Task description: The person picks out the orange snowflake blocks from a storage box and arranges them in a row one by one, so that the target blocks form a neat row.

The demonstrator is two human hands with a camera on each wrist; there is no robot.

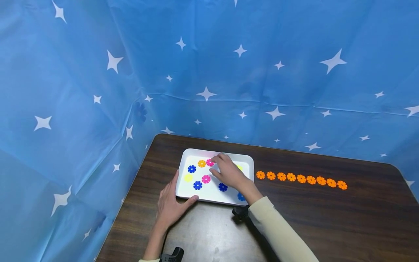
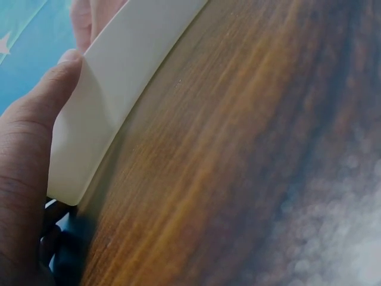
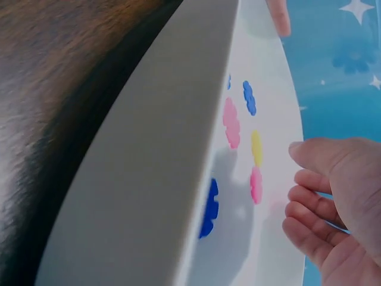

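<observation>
A white rectangular tray (image 1: 211,193) on the table holds several flower-shaped discs with notched edges. At its near left corner my left hand (image 1: 171,203) grips it, thumb along the front wall and fingers along the left side. My right hand (image 1: 230,174) is over the tray, fingers loosely bent, thumb apart from them, with nothing visible between them in the right wrist view. Its fingertips are right beside a pink disc (image 1: 210,162), which has an orange disc (image 1: 201,163) to its left. Another pink disc (image 1: 206,179) and a blue disc (image 1: 197,185) lie nearer the front.
Right of the tray, several orange discs (image 1: 301,178) form a nearly straight row on the dark wooden table (image 1: 327,218). A blue curtain (image 1: 229,72) with white stars hangs behind and to the left. Black devices (image 1: 240,213) are strapped at both wrists.
</observation>
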